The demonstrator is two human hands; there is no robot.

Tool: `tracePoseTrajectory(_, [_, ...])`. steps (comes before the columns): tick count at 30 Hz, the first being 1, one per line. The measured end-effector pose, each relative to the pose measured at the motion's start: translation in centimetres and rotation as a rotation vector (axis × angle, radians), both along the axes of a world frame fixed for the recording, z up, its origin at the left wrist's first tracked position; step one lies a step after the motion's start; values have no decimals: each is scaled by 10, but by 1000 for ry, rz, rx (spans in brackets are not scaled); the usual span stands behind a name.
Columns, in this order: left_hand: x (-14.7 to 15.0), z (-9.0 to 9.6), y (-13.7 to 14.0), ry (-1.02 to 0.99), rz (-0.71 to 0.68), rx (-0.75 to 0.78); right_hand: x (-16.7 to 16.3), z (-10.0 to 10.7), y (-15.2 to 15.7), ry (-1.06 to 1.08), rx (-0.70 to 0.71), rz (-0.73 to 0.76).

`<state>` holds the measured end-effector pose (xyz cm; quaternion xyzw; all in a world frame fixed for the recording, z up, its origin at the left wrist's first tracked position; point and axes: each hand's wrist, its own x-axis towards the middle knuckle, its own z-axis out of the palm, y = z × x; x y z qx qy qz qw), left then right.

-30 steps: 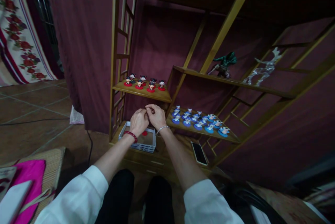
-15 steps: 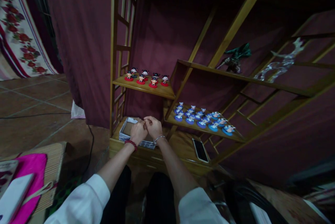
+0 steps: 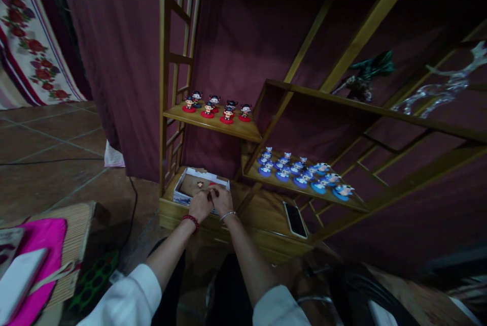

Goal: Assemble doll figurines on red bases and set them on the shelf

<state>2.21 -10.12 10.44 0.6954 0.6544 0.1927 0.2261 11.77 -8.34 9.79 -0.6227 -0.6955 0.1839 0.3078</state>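
Note:
My left hand (image 3: 200, 205) and my right hand (image 3: 221, 200) meet over the front of a shallow open cardboard box (image 3: 182, 197). Their fingers are closed and pressed together around something small that is mostly hidden. A bit of red (image 3: 213, 184) shows just beyond the right fingertips; whether it is gripped or lies in the box, I cannot tell. Inside the box, left of the fingers, is a small dark-haired figurine (image 3: 200, 185). On the shelf above stand several similar figurines with red bases (image 3: 227, 119).
A lower right shelf holds several blue-and-white figurines (image 3: 303, 178). Beneath it lies a phone (image 3: 294, 219). Higher up stand a green ornament (image 3: 365, 77) and a clear deer figure (image 3: 443, 90). Wooden shelf posts (image 3: 166, 62) rise beside the box. A pink cloth (image 3: 49, 245) lies at lower left.
The hands have come down slightly, toward the front of the box. The small figurine inside and the bit of red now show. The camera view has shifted a little.

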Motion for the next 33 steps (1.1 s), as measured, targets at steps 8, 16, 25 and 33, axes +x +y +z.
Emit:
tracePoseTrajectory(8, [2, -27, 11, -1, -10, -17, 0, -23, 5, -80, -95, -43])
tracePoseTrajectory(16, [3, -39, 21, 38, -41, 23, 3, -43, 14, -121, -151, -66])
tracePoseTrajectory(25, [8, -49, 35, 120, -73, -4, 10, -63, 26, -173, -201, -102])
tracePoseTrajectory(33, [14, -56, 56, 173, -24, -128, 16, -67, 44, -267, -251, -101])
